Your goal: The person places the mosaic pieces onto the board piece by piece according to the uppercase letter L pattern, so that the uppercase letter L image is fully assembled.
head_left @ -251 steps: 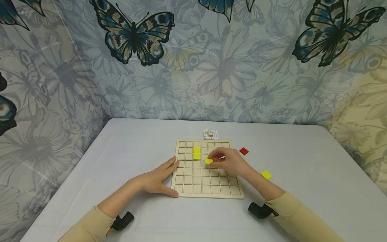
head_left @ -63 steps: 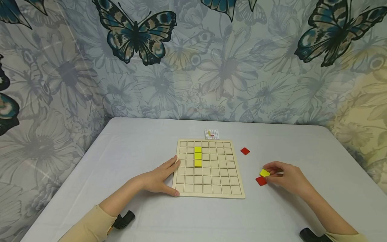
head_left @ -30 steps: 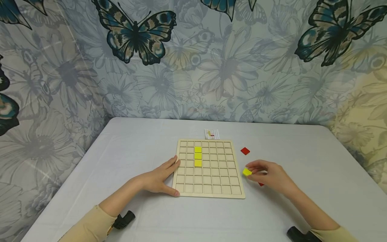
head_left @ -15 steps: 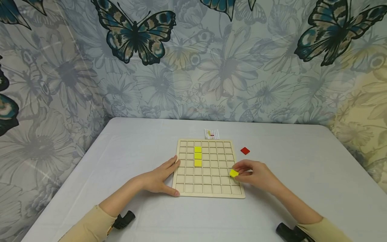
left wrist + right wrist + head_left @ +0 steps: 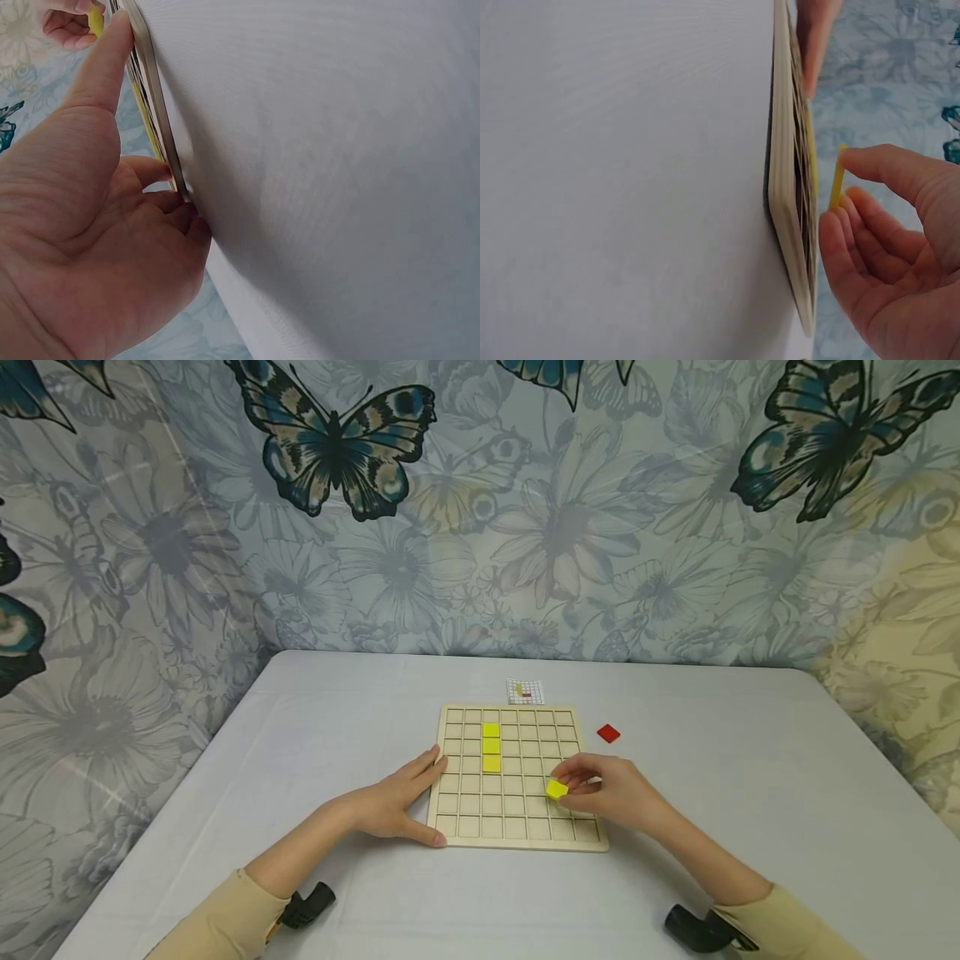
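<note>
A wooden grid board [image 5: 517, 831] lies on the table, with three yellow square tiles [image 5: 491, 747] in one column of its cells. My left hand [image 5: 390, 802] rests along the board's left edge, thumb at the near corner and fingers straight. Above the board's right part, my right hand [image 5: 611, 789] pinches another yellow tile [image 5: 557, 789] between thumb and fingers. In the right wrist view that thin yellow tile [image 5: 838, 178] is held clear of the board's surface. The left wrist view has my left thumb and fingers touching the board's edge [image 5: 161, 112].
A small printed grid card [image 5: 525, 692] lies just behind the board. One red tile [image 5: 608, 733] is on the white cloth to the right of the board. A second red tile seen earlier is hidden behind my right arm. The patterned wall [image 5: 480, 568] stands behind the table.
A third yellow tile has joined the column on the board. My right hand has picked up another yellow tile from the right and carried it left over the board. My left hand stays put.
</note>
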